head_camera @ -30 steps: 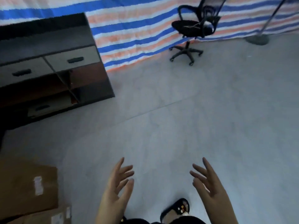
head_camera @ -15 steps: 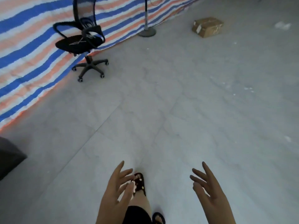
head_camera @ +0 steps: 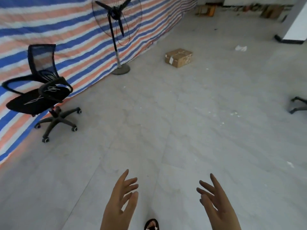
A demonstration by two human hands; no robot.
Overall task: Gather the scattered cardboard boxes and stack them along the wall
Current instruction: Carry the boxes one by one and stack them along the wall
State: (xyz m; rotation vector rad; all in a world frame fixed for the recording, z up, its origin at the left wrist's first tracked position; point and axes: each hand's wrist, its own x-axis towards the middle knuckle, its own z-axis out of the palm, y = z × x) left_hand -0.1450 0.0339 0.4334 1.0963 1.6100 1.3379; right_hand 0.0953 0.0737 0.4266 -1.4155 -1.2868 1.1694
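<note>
Hands first: left hand (head_camera: 120,200) at 7 o'clock and right hand (head_camera: 216,203) at 5 o'clock are both out front, fingers spread loose, holding nothing. My guess is they're just ready for the next pickup. Target looks like the taped cardboard box (head_camera: 179,57) sitting up at 12 o'clock, well apart from the hands, near the fan (head_camera: 118,20). Floor (head_camera: 191,130) is pale grey tile with bits of litter. Striped tarp (head_camera: 66,39) runs along 10 o'clock, office chair (head_camera: 41,97) in front of it.

Left hand (head_camera: 120,202) and right hand (head_camera: 216,203) reach forward side by side, palms facing inward, fingers spread and relaxed, holding nothing.
</note>
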